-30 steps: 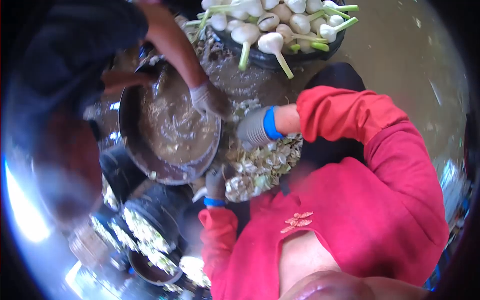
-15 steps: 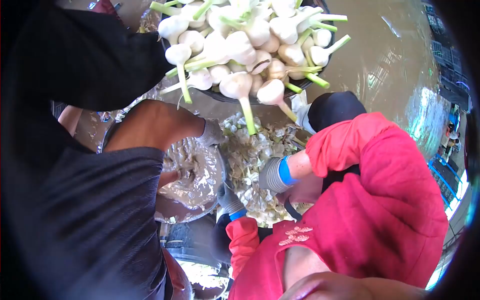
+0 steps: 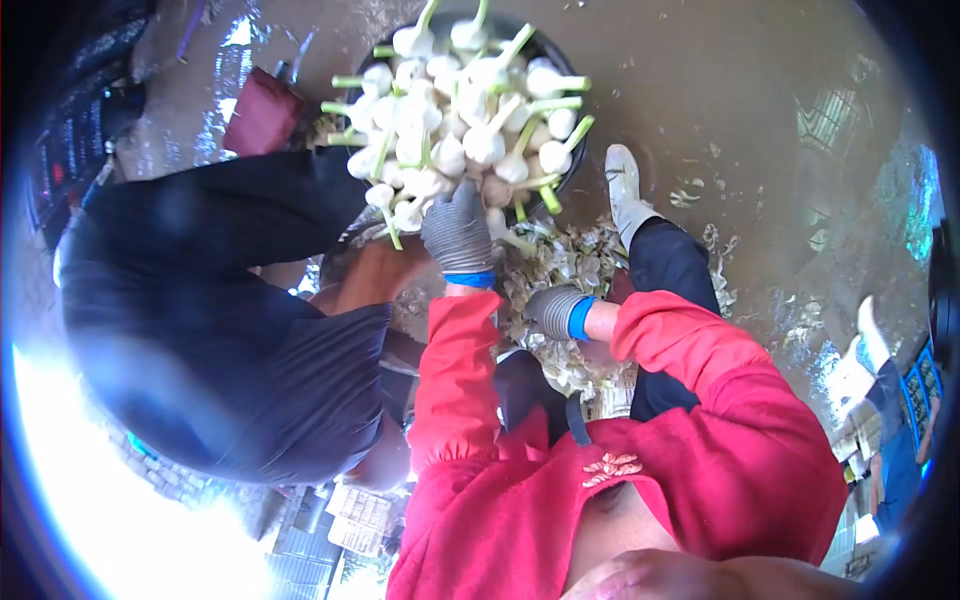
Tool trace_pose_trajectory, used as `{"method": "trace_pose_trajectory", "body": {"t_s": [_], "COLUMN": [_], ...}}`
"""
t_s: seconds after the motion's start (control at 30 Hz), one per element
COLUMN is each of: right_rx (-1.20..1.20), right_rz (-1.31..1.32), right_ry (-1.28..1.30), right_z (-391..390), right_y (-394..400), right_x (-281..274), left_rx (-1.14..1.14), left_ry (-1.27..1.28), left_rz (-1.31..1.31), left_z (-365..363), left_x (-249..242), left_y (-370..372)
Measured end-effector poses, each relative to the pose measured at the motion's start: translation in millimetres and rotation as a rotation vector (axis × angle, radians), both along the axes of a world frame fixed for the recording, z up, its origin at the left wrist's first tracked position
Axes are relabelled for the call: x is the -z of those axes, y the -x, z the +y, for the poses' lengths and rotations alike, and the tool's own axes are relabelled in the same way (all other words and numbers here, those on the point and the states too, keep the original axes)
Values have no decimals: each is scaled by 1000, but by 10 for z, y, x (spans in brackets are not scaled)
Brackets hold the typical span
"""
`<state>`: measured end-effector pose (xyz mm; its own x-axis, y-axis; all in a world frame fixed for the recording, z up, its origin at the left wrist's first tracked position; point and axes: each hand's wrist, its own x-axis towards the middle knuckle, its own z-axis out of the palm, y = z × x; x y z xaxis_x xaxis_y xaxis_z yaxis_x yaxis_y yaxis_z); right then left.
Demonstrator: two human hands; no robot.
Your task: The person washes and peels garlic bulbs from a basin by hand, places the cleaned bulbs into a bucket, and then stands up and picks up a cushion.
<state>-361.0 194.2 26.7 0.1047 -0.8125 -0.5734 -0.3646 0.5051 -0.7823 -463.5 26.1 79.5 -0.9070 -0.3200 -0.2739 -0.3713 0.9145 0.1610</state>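
A dark round tub (image 3: 560,55) is heaped with white garlic bulbs (image 3: 450,155) on cut green stems. My left hand (image 3: 457,235), in a grey ribbed glove, reaches to the near edge of the heap. Its fingers point forward against the bulbs, partly hidden among them; no bulb shows clearly in its grasp. Lower right, my right hand (image 3: 553,312), in a similar glove, is curled closed above a pile of garlic peelings (image 3: 570,260). What it holds, if anything, is hidden.
On my left a person in dark clothes (image 3: 230,350) bends close beside the tub, an arm (image 3: 375,275) reaching low. A white boot (image 3: 625,185) stands right of the peelings. Wet brown floor (image 3: 740,120) surrounds us. Another person's leg (image 3: 885,390) shows far right.
My left hand has moved from low beside the peelings up to the garlic heap. My right hand stays near the peelings. The view has shifted, and the tub appears smaller and farther left.
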Motion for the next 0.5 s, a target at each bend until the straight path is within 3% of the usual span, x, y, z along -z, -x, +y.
{"method": "trace_pose_trajectory", "body": {"t_s": [0.03,0.1,0.13,0.2,0.27,0.3,0.33,0.47,0.5], "right_rx": [-26,270,407,629,859,956,1095,1137,1151], "right_rz": [-3,-41,-66,-120,-248,-77,-61,244,175], "right_ry": [-59,7,34,46,-23,34,-66,-349,-450], "right_z": [51,277,429,844,1323,1614,1891,3073,3274], "right_y": [281,688,870,1299,1615,1719,1838,1876,1887], "right_x": [-191,-412,-545,-815,-932,-937,-1014,-1013,-1119], "left_rx": [-80,-252,-440,-748,-930,-870,-927,-739,-761], "left_ry": [-64,-198,-386,-461,-504,-334,-304,-64,-66], "left_rz": [32,96,309,409,581,558,460,137,38], "left_z": [17,1,11,98,-240,-212,-165,-425,-416], "left_x": [-33,-74,-158,-535,-388,-571,-751,-433,-424], "left_y": [48,50,112,329,351,540,748,1088,1200]}}
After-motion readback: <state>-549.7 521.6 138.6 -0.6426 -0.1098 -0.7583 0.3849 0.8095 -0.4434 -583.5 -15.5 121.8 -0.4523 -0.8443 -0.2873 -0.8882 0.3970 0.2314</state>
